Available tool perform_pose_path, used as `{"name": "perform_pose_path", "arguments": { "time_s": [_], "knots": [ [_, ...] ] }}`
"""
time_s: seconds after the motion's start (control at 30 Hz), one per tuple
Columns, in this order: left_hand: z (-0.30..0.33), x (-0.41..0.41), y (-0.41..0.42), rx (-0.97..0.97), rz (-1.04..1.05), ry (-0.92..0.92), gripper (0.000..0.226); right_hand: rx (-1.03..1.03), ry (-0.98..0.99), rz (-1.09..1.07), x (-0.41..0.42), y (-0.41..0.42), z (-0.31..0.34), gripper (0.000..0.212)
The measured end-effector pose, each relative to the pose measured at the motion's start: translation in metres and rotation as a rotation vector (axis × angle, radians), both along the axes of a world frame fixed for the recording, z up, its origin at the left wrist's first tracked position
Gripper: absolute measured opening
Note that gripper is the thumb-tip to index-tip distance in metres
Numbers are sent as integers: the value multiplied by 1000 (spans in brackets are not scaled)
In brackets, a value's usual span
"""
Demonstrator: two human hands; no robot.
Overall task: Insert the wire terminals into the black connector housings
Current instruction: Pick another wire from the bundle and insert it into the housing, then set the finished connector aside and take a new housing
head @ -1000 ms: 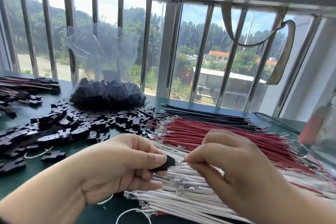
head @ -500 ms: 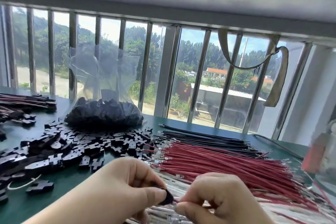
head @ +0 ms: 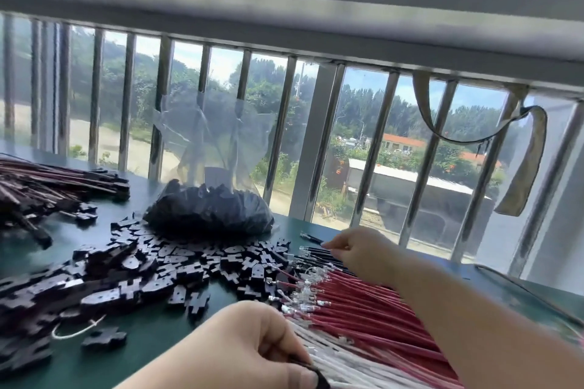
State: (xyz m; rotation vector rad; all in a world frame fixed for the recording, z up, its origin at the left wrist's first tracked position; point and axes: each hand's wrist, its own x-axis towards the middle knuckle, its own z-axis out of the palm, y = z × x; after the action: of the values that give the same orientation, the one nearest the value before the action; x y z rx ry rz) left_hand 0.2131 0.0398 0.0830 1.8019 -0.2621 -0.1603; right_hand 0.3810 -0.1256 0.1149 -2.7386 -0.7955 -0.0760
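Black connector housing (head: 319, 379): held at the bottom edge of the head view; only a small dark part shows past the thumb tip.
Left hand (head: 252, 347): fingers curled, thumb pressing the housing against the fingers, a closed pinch on it; the hand sits low in the view, over the near ends of the white wires.
White wires (head: 354, 366): lie just right of the left-hand grip, fanned out on the table.
Red wires (head: 363, 303): a broad bundle beyond and right of that grip, with metal terminals (head: 303, 290) at the left ends.
Right hand (head: 357, 249): reaches forward, well apart from the left hand, fingers bent down over the black wires (head: 316, 251); whether the fingertips pinch a wire I cannot tell, because of blur.
Loose housings (head: 151, 265): a spread heap left of and beyond the left-hand grip, on the green table (head: 151, 338).
Clear bag (head: 208, 211): stands behind the heap, left of the right hand, with dark housings filling its bottom.
Finished wires (head: 47, 177): a pile far left, well apart from both hands.
Window bars (head: 281, 129): run behind the table.
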Motion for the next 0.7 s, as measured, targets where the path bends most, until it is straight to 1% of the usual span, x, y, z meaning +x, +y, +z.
{"name": "perform_pose_path", "arguments": {
  "time_s": [0.1,0.17,0.27,0.33,0.37,0.4,0.43,0.47,0.5,0.53,0.57,0.6,0.63,0.7],
  "knots": [
    [1,1,3,1,-34,-20,25,-142,-16,-58,19,29,-21,29],
    [2,2,4,8,-13,-26,29,-120,-36,-112,26,38,-26,22],
    [2,3,5,45,16,-28,23,-116,-167,-129,27,40,-29,13],
    [2,2,5,68,40,-4,18,-3,-188,-50,24,35,-31,17],
    [2,2,5,81,54,14,14,97,-200,-22,20,31,-29,19],
    [2,1,5,95,69,36,10,225,-259,-9,14,24,-24,19],
    [2,0,5,108,83,61,6,366,-383,-17,8,17,-17,19],
    [2,0,5,120,91,81,5,502,-548,-33,1,9,-7,22],
    [2,-1,6,135,92,97,6,604,-703,-44,-9,2,5,27],
    [2,-1,7,150,90,104,6,657,-818,-34,-21,-5,18,32],
    [1,-2,8,153,92,103,6,672,-884,2,-36,-11,31,34],
    [1,-1,9,139,99,95,8,672,-904,64,-51,-17,41,33],
    [1,-2,9,110,111,81,10,660,-886,128,-68,-22,49,29],
    [2,-4,8,30,150,28,18,605,-776,222,-103,-33,53,24]
  ]
}}
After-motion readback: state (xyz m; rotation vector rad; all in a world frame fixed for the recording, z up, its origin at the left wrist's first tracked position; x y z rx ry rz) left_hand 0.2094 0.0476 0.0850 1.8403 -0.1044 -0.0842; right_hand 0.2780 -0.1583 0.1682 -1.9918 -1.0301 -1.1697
